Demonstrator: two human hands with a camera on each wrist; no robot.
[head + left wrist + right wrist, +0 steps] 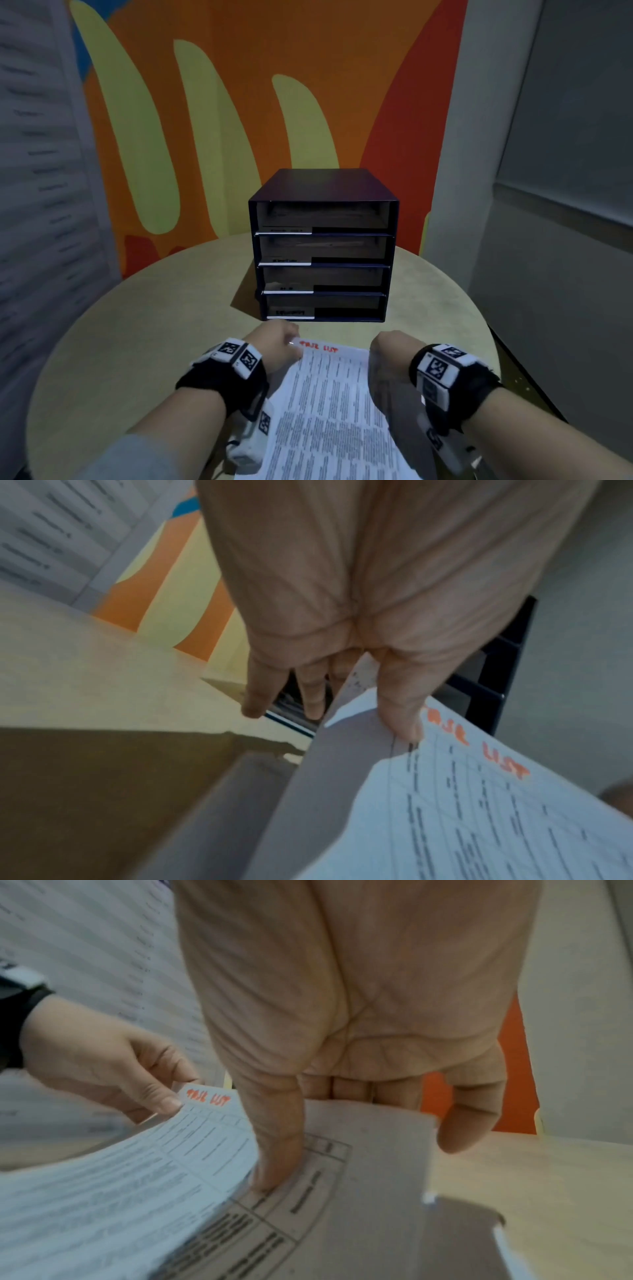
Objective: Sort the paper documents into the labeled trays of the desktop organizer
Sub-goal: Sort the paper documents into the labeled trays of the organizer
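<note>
Orange and yellow wall shapes rise behind your round table [102, 335], where the dark organizer [323, 246] stands with four stacked trays. From the head view, your left hand [279, 346] pinches the top corner of the printed sheet [329, 394] headed in red, just in front of the organizer.

Your left wrist view shows the thumb on top, fingers beneath the sheet [479, 804].

Your right wrist view shows your right hand [342, 1015] gripping a second sheet [369, 1164], thumb pressed on top, fingers underneath.
</note>
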